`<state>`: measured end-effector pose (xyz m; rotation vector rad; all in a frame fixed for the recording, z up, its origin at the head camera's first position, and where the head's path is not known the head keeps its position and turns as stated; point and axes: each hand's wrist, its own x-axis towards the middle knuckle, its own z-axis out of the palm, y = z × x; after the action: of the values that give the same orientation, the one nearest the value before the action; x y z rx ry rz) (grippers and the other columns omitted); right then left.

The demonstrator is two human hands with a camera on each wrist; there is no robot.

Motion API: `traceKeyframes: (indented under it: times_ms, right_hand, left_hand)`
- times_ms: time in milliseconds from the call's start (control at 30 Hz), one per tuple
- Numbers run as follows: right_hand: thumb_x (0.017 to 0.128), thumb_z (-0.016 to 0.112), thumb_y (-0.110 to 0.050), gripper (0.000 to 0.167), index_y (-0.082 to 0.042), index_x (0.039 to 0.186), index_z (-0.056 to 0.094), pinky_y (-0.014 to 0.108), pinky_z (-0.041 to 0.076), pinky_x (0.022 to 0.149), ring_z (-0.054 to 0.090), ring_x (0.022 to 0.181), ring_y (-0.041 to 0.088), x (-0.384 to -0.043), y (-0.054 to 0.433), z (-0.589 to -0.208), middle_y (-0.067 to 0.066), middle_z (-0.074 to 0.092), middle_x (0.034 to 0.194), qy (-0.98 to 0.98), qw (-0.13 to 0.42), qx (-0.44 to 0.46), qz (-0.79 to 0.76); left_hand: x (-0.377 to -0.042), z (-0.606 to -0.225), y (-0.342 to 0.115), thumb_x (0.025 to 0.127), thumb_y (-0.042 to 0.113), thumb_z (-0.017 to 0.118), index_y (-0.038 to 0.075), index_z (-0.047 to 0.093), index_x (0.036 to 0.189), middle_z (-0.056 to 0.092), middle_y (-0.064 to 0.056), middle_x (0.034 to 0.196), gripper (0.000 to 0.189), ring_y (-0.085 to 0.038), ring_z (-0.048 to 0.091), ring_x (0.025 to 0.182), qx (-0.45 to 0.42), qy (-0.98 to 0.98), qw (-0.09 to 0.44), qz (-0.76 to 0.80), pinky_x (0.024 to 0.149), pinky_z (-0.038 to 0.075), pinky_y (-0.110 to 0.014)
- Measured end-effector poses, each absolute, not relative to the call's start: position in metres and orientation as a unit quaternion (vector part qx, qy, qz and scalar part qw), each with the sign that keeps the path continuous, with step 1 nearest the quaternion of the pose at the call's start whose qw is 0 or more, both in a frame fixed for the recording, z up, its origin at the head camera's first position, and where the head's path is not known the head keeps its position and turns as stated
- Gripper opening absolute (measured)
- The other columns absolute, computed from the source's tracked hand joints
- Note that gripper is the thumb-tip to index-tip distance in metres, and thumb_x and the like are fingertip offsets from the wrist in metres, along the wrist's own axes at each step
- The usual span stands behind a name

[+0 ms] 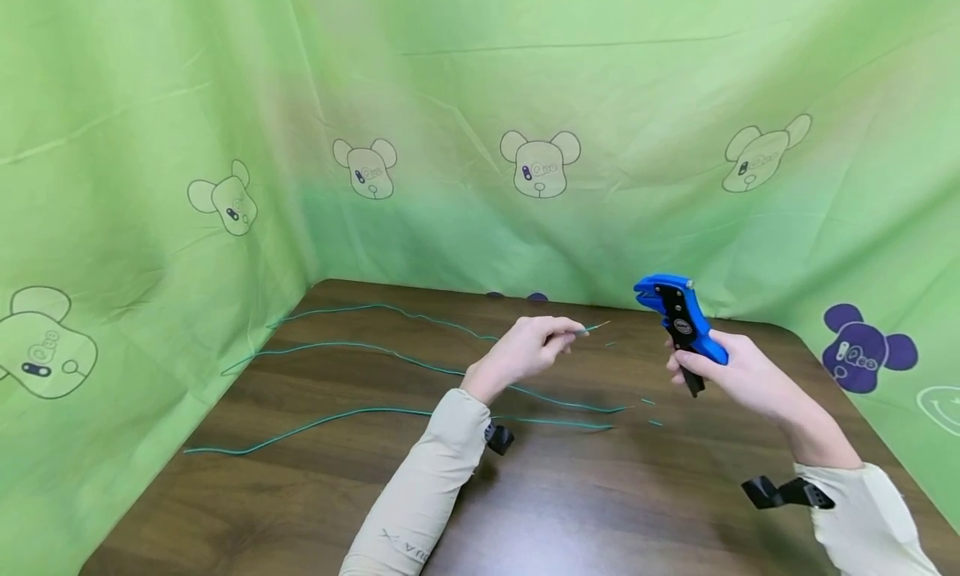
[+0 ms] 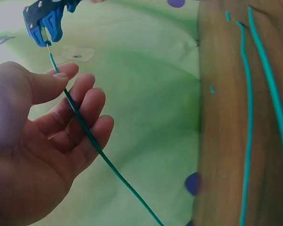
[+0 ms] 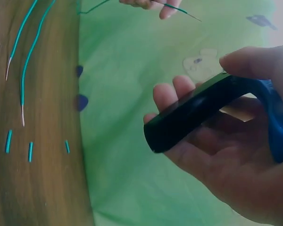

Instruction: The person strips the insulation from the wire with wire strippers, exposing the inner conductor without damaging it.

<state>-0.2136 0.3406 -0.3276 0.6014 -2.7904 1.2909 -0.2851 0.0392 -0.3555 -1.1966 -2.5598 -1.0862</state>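
Between thumb and index finger, my left hand [image 1: 521, 353] pinches a green wire [image 2: 117, 170] close to its end. A short length of bare copper [image 1: 603, 323] sticks out past the fingertips, and the rest of the wire trails back to the left. My right hand [image 1: 723, 372] grips a blue and black wire stripper [image 1: 681, 322] by its handles, its head pointing up and left. In the head view the stripper stands apart from the bare wire end. The right wrist view shows the black handle [image 3: 193, 113] across the fingers.
Two more green wires [image 1: 360, 344] [image 1: 300, 430] lie across the brown wooden table [image 1: 285, 509], each with a stripped end in the right wrist view. Small green insulation pieces [image 1: 648, 402] lie below the stripper. A green printed curtain [image 1: 457, 226] surrounds the table's back and sides.
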Motion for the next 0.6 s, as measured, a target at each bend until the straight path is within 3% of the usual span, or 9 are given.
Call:
traceKeyframes:
  times_ms: [133, 267, 433, 500, 600]
  right_hand:
    - [0.103, 0.05, -0.019, 0.029, 0.004, 0.121, 0.055, 0.024, 0.054, 0.069, 0.072, 0.078, 0.012, -0.218, 0.346, -0.331, -0.01, 0.072, 0.088, -0.906, 0.011, 0.166, 0.39]
    - [0.103, 0.052, -0.026, 0.032, 0.003, 0.116, 0.059, 0.024, 0.052, 0.067, 0.069, 0.076, 0.006, -0.222, 0.351, -0.335, -0.007, 0.072, 0.084, -0.923, -0.001, 0.13, 0.361]
    - [0.1, 0.056, -0.036, 0.028, -0.007, 0.098, 0.058, 0.026, 0.036, 0.055, 0.045, 0.058, 0.005, -0.23, 0.358, -0.344, -0.006, 0.054, 0.068, -0.947, 0.007, 0.109, 0.303]
    - [0.098, 0.058, -0.04, 0.03, -0.01, 0.101, 0.058, 0.027, 0.031, 0.053, 0.037, 0.056, 0.007, -0.233, 0.36, -0.348, -0.005, 0.045, 0.066, -0.953, 0.009, 0.102, 0.284]
    - [0.095, 0.062, -0.043, 0.042, -0.008, 0.117, 0.058, 0.026, 0.032, 0.056, 0.04, 0.06, 0.008, -0.236, 0.364, -0.353, -0.003, 0.048, 0.072, -0.959, 0.005, 0.094, 0.268]
  left_hand:
    - [-0.289, -0.364, 0.046, 0.102, 0.015, 0.053, 0.013, 0.067, 0.122, 0.074, -0.003, 0.091, 0.025, -0.011, 0.068, 0.083, -0.391, -0.846, 0.039, -0.36, 0.072, 0.044, -0.01]
    - [-0.292, -0.373, 0.051, 0.102, 0.016, 0.053, 0.013, 0.068, 0.118, 0.075, -0.002, 0.092, 0.022, -0.009, 0.069, 0.082, -0.385, -0.854, 0.027, -0.349, 0.071, 0.044, -0.01]
    - [-0.295, -0.382, 0.054, 0.101, 0.016, 0.054, 0.016, 0.07, 0.112, 0.075, 0.004, 0.092, 0.019, 0.001, 0.065, 0.078, -0.381, -0.867, 0.024, -0.32, 0.071, 0.044, -0.01]
    - [-0.295, -0.386, 0.056, 0.101, 0.018, 0.054, 0.017, 0.071, 0.113, 0.075, 0.005, 0.094, 0.02, 0.004, 0.062, 0.077, -0.379, -0.872, 0.017, -0.31, 0.072, 0.044, -0.01]
    - [-0.296, -0.391, 0.058, 0.101, 0.02, 0.055, 0.017, 0.071, 0.116, 0.075, 0.003, 0.1, 0.022, 0.002, 0.061, 0.078, -0.378, -0.878, 0.004, -0.292, 0.073, 0.045, -0.011]
